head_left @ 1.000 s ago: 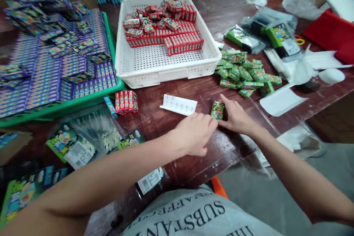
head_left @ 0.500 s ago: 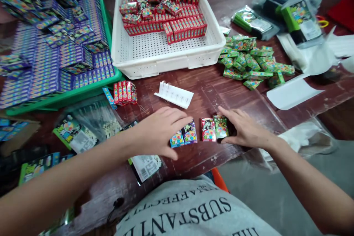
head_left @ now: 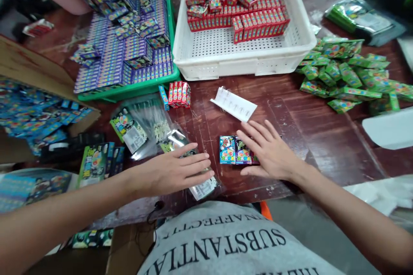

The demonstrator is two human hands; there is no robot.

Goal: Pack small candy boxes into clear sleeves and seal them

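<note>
Boxes (head_left: 240, 151) nr tbl edge (head_left: 271, 192), R hand (head_left: 274, 154) over

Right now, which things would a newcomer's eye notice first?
The white basket of red boxes stands out at top middle. Purple boxes fill the green tray left of it; loose green boxes lie to its right. Nearer, the right hand partly covers a row of boxes.

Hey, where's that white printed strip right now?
In the head view, the white printed strip lies slightly right of centre on the table, between the white basket beyond it and the right hand.
</note>
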